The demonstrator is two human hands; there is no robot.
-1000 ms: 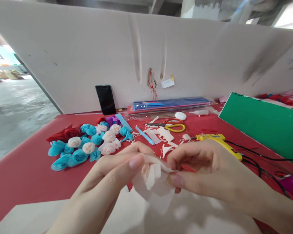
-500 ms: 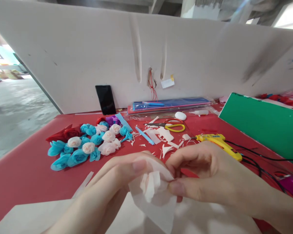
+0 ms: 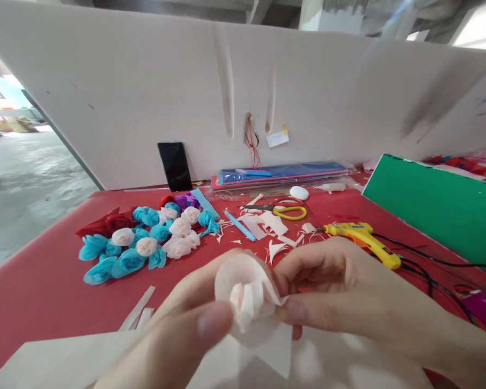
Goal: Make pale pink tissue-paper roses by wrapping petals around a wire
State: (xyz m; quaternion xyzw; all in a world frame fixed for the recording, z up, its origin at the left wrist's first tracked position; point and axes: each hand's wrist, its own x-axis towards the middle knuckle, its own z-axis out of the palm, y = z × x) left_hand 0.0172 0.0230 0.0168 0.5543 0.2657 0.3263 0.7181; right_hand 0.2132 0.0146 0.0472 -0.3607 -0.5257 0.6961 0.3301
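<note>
Between my two hands is a pale paper flower (image 3: pixel 247 305), with a tight folded centre and a wide petal curling up behind it. My left hand (image 3: pixel 194 313) grips it from the left, thumb against the centre and fingers hidden behind the petal. The right hand (image 3: pixel 328 292) pinches the petal's right edge between thumb and curled fingers. A loose pointed end of the paper hangs below. White paper (image 3: pixel 65 354) lies under both hands.
Finished blue, white, red and purple flowers (image 3: pixel 129 262) cluster at left. Scissors (image 3: pixel 289 212), a blue pen (image 3: pixel 240 225) and paper scraps (image 3: pixel 275 248) lie ahead. To the right are a yellow glue gun (image 3: pixel 360 240) with cables and a green board (image 3: pixel 437 210). A black phone (image 3: pixel 175 166) leans on the wall.
My left thumb has moved down from the petal's top edge to the flower's centre. The petal now curls up more roundly behind the centre. My right hand stays pinched at its edge.
</note>
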